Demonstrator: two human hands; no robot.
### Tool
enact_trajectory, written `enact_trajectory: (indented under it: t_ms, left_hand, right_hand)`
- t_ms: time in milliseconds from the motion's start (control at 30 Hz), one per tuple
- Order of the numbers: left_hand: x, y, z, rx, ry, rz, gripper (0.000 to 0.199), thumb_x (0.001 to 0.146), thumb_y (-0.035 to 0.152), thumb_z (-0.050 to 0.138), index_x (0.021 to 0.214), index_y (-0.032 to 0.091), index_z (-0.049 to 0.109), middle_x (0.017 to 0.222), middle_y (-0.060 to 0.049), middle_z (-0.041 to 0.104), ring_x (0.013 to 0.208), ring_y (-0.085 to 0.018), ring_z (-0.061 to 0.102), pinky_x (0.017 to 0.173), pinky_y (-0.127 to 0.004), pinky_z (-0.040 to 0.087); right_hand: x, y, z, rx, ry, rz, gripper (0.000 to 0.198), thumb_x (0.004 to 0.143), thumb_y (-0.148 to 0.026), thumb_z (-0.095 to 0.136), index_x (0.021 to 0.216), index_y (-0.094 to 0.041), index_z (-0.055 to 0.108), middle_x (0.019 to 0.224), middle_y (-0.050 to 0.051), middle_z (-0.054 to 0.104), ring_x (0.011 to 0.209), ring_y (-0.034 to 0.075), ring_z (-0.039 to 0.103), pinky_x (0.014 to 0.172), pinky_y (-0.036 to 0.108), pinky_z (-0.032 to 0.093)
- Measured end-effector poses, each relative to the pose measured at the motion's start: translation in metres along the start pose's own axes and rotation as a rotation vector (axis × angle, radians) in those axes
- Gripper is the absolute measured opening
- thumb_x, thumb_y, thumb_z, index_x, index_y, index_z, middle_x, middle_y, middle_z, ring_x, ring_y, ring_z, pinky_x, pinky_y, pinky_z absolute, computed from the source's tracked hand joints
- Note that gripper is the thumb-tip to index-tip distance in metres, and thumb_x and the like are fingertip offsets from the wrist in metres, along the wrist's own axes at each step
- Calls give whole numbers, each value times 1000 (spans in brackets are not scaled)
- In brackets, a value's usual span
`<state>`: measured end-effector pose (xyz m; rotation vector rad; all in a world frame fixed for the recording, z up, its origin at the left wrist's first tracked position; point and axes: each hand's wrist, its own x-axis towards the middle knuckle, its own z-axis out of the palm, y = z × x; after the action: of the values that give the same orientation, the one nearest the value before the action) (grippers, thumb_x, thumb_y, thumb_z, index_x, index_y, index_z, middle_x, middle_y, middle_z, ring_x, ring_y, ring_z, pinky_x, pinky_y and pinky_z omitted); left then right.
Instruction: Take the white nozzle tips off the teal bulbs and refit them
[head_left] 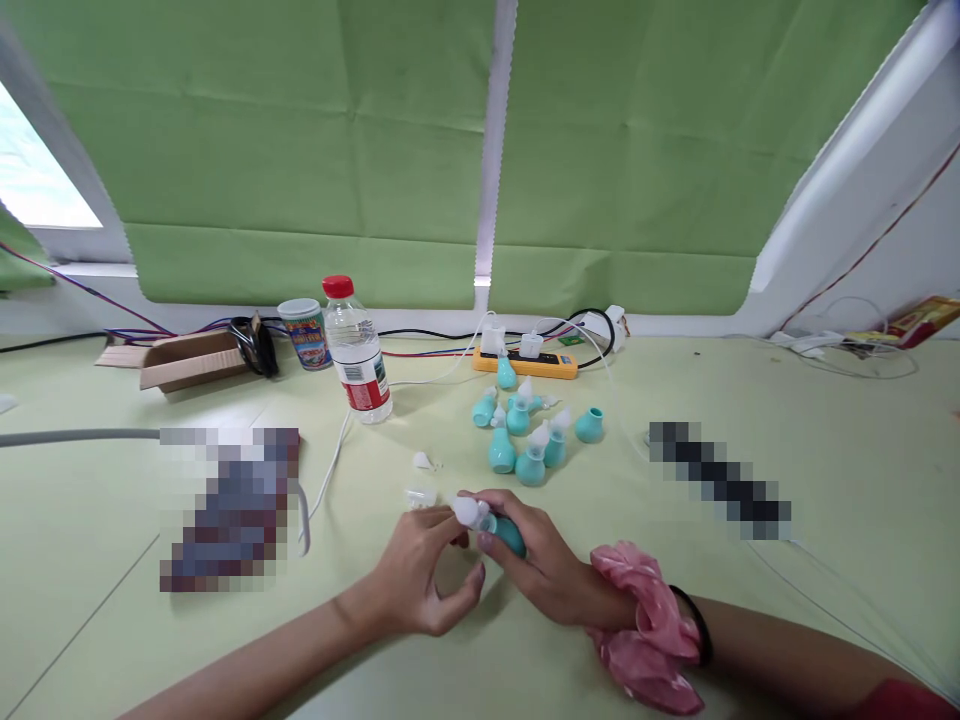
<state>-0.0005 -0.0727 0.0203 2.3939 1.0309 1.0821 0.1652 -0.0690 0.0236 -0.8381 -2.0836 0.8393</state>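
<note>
My right hand [544,555] is closed around a teal bulb nasal aspirator [510,536], whose translucent white tip points up and left. Beside that tip is my left hand [420,570], thumb apart from its curled fingers and nothing seen in its grasp. Whether its fingertips touch the tip, I cannot tell. Beyond my hands stands a group of several teal aspirators [501,450], most with whitish tips. One teal bulb [590,425] at the group's right has an open top. A small white tip [421,460] and a clear plastic piece [421,497] lie just past my left hand.
A red-capped water bottle [358,360], a paper cup [305,335] and an open cardboard box [191,362] stand at the back left. An orange power strip [525,362] with white plugs lies by the wall. Blurred-out objects lie left and right, with cables across the table.
</note>
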Motion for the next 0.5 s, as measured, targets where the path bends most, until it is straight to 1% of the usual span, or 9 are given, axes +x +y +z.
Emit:
enact_trajectory:
  t_ms: [33, 67, 133, 200, 267, 333, 400, 433, 500]
  left_hand:
    - [2, -3, -5, 30, 1, 24, 11, 66, 25, 50, 65, 15, 53, 56, -2, 53, 52, -13, 48, 50, -24, 38]
    - [4, -5, -8, 46, 2, 4, 14, 69, 27, 49, 64, 15, 52, 54, -2, 51, 49, -12, 46, 48, -24, 36]
    - [8, -8, -13, 29, -28, -120, 24, 76, 31, 43, 60, 15, 50, 50, 1, 47, 46, -10, 41, 46, -22, 33]
    - [12, -7, -14, -58, -141, -227, 35, 84, 33, 33, 55, 16, 45, 47, 3, 43, 44, -8, 37, 48, -21, 31]
    - [15, -5, -13, -189, -242, -289, 43, 86, 35, 28, 49, 16, 39, 42, 5, 36, 41, -7, 31, 47, -21, 30]
    - [18, -3, -12, -348, -285, -402, 50, 86, 41, 24, 45, 16, 35, 38, 5, 29, 37, -6, 26, 42, -21, 27]
    - [21, -5, -14, -476, -256, -529, 54, 86, 45, 19, 42, 17, 32, 35, 5, 26, 34, -6, 23, 38, -21, 23]
    - [22, -9, -16, -480, -206, -563, 55, 86, 46, 17, 43, 17, 33, 34, 5, 26, 34, -6, 23, 37, -21, 22]
    - [25, -19, -19, -304, -76, -503, 52, 85, 45, 23, 45, 16, 39, 38, 4, 32, 37, -7, 28, 39, -20, 24]
  right_hand:
    - [1, 3, -1, -10, 9, 8, 21, 83, -23, 43, 104, -19, 44, 89, 3, 59, 79, 13, 57, 71, 24, 45]
    - [1, 6, -2, -33, 17, 3, 18, 82, -23, 45, 100, -19, 45, 82, 1, 59, 72, 13, 56, 65, 23, 45]
    - [0, 10, -1, -100, 39, -41, 18, 77, -23, 50, 94, -19, 46, 76, 0, 59, 67, 13, 56, 61, 22, 44]
    - [-3, 13, 1, -153, 58, -111, 18, 74, -24, 52, 91, -20, 48, 77, 1, 60, 68, 14, 56, 60, 22, 44]
    - [-6, 14, 4, -176, 73, -170, 19, 75, -25, 51, 92, -20, 48, 80, 2, 61, 70, 14, 57, 61, 23, 44]
    - [-8, 15, 5, -193, 84, -221, 19, 76, -26, 49, 93, -20, 47, 78, 3, 61, 67, 14, 57, 61, 23, 44]
    - [-8, 14, 5, -229, 82, -298, 17, 76, -27, 49, 91, -20, 48, 72, 2, 60, 63, 14, 55, 58, 24, 43]
    - [-6, 14, 5, -245, 77, -327, 16, 76, -28, 49, 89, -20, 49, 69, 2, 59, 60, 13, 54, 57, 24, 42]
    - [-3, 16, 5, -254, 77, -350, 15, 75, -29, 51, 86, -19, 51, 65, 2, 57, 57, 13, 52, 53, 24, 41]
